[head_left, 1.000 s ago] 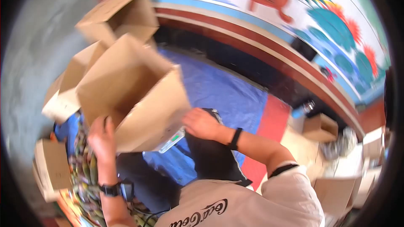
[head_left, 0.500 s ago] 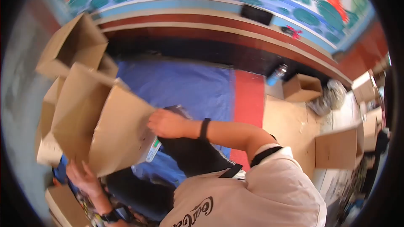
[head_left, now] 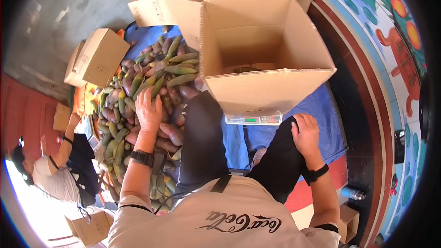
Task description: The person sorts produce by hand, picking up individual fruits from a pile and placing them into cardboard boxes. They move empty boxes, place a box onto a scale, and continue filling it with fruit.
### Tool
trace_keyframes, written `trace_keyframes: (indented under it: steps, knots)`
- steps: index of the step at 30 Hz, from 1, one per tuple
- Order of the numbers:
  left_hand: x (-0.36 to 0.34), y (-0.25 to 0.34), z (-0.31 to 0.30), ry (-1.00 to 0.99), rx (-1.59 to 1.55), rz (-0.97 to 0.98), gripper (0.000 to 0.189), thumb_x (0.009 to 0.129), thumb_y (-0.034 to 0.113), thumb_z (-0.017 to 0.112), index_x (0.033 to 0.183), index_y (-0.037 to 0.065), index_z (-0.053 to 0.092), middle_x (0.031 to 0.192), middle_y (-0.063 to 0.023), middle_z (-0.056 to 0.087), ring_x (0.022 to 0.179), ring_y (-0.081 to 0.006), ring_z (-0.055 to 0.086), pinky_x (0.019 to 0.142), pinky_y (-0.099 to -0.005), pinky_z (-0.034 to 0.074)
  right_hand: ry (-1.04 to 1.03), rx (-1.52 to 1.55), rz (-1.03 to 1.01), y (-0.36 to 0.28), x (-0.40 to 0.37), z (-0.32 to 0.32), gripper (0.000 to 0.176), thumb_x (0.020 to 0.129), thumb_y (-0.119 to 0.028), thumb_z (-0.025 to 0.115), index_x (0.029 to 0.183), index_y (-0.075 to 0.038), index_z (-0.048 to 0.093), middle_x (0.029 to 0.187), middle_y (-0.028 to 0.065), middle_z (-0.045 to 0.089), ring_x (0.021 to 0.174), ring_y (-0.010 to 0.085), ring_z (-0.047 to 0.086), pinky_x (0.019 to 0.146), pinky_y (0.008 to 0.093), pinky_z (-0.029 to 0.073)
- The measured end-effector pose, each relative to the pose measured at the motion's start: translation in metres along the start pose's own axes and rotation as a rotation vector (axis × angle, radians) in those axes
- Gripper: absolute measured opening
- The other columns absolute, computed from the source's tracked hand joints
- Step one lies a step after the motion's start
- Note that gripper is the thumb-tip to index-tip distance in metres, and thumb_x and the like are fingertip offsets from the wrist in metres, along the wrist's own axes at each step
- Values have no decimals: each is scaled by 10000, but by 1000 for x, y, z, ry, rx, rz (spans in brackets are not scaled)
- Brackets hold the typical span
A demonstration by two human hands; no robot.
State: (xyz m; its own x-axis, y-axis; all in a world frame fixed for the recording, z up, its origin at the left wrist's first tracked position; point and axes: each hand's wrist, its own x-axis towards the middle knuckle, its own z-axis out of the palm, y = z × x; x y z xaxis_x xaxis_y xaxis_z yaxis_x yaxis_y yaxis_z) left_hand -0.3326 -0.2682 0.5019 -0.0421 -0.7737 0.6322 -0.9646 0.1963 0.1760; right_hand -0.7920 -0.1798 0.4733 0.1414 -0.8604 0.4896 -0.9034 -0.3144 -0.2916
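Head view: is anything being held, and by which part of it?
Nothing visibly held: left hand open over the pile, right hand at the knee.

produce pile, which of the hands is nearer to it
Left. The left hand is right at the produce pile; the right hand is farther off, by the right knee.

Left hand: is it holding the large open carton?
No, the left hand lies over the heap of green and purple produce, clearly apart from the large open carton.
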Motion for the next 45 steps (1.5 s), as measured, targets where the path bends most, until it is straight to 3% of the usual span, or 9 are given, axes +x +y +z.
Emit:
trace_keyframes:
  steps: [7,10,11,14,16,24,30,38,45]
  knots:
    - [-127,-112,17,-341,234,-496,338,767,191,606,1064,36,564,1035,-175,586,979,-361,535,843,-459,433,-54,-47,-8,-1,4,1,248,724,-48,647,968,-31,601,959,127,614,902,321,570,811,410,449]
    - [-161,-125,5,-631,326,-858,694,789,610,540,1136,8,545,1138,-221,576,1104,-383,522,910,-445,431,-53,-73,-26,-6,9,7,252,722,-52,649,969,-34,602,962,131,615,910,322,569,812,415,447]
    - [-188,-152,12,-676,320,-785,846,761,742,456,1151,-3,545,1139,-239,580,1105,-396,531,910,-450,439,-43,-116,-20,-4,6,3,256,718,-57,652,968,-36,603,960,131,615,913,323,569,813,419,446]
    - [-303,-265,53,-700,344,-367,494,889,445,514,1112,8,580,1057,-217,623,973,-387,589,824,-453,477,13,-54,-3,-7,7,5,256,682,-96,682,923,-48,606,925,138,614,881,328,575,781,432,467]
    - [-266,-239,43,-1016,347,-433,476,904,407,517,1150,2,563,1082,-225,618,966,-378,599,818,-442,484,9,-84,34,-4,1,12,190,700,-139,645,849,-36,587,872,139,605,846,324,575,768,430,476]
    - [-185,-145,138,-916,225,-300,454,903,379,522,1175,17,549,1090,-227,613,973,-376,597,817,-439,487,155,-188,234,12,-40,-37,333,732,-180,685,1024,-61,580,1055,119,574,990,310,544,866,415,437]
    - [-162,-100,180,-899,117,-249,438,901,351,528,1201,32,536,1098,-229,607,981,-375,594,817,-437,489,18,-767,878,48,-229,-121,207,777,-160,614,960,-64,605,959,143,583,937,338,546,819,448,438]
    - [-157,-81,194,-919,16,-255,427,899,319,533,1230,50,521,1108,-231,600,989,-373,592,816,-434,492,-1,-993,2279,-99,-455,-270,285,827,-172,468,1020,-55,642,1119,162,625,1039,338,599,840,450,494]
    - [-159,-89,183,-908,-71,-343,425,897,291,538,1256,65,507,1116,-233,595,996,-371,589,815,-432,494,89,-1120,2565,-180,-497,-309,357,860,-288,492,1164,-130,593,1274,113,541,1197,323,489,944,487,420]
